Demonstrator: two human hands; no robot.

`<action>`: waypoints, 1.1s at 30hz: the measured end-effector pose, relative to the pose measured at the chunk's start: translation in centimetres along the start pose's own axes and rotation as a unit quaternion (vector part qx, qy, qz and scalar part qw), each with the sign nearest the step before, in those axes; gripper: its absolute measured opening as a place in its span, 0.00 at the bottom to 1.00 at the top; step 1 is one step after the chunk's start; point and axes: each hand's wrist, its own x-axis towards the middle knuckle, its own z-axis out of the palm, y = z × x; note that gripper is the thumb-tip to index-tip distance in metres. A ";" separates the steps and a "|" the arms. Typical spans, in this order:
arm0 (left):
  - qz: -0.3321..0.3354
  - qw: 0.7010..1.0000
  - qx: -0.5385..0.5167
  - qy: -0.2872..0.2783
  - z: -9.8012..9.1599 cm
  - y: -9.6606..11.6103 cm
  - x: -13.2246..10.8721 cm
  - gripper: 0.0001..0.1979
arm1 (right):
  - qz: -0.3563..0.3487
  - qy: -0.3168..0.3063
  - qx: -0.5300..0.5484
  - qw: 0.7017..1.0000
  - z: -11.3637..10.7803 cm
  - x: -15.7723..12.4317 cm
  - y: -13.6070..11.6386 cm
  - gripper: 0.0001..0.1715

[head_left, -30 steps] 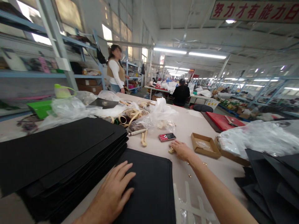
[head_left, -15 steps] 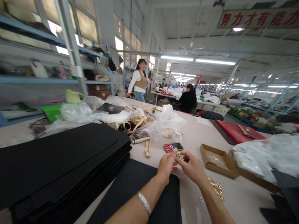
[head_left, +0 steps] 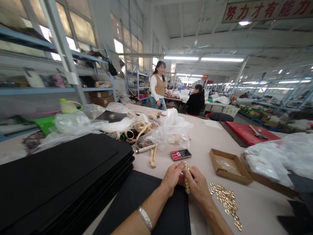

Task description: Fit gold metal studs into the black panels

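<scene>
My left hand (head_left: 172,178) and my right hand (head_left: 197,187) are close together above the table, both pinching a short length of gold metal chain (head_left: 186,178) that hangs between them. A longer gold chain (head_left: 226,202) lies loose on the table to the right of my right hand. My left forearm, with a silver bangle (head_left: 145,218) on it, crosses a black padded panel (head_left: 146,191). A red keypad mobile phone (head_left: 181,154) lies just beyond my hands, and a small open cardboard box (head_left: 228,166) sits to their right.
A tall stack of black panels (head_left: 61,169) fills the table's left side. Plastic bags (head_left: 168,127), beige straps and rolled tape lie beyond. White plastic (head_left: 276,156) sits at right, with a red board (head_left: 250,132) behind. Two people (head_left: 158,85) are farther back, among metal shelving.
My hands have drawn closer together, and the short chain now hangs lower between them. More gold chain shows on the table at right, and the standing person has shifted right.
</scene>
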 end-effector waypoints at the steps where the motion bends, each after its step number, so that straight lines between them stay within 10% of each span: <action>1: -0.004 1.000 -0.003 0.002 0.1 0.0 0.0 0.26 | -0.001 0.004 -0.002 1.000 0.1 0.0 0.1 0.19; 11: -0.007 0.997 -0.008 0.078 0.0 -0.7 0.9 0.21 | -0.012 0.028 -0.036 0.999 0.5 -0.3 0.4 0.17; 23: -0.011 0.999 -0.017 0.027 0.6 -0.6 0.6 0.25 | -0.014 0.054 0.012 0.998 0.2 -0.2 -0.5 0.11; 33: 0.041 0.991 -0.035 0.125 1.6 -1.7 0.7 0.27 | 0.045 0.068 0.091 0.992 0.9 -0.2 -1.7 0.14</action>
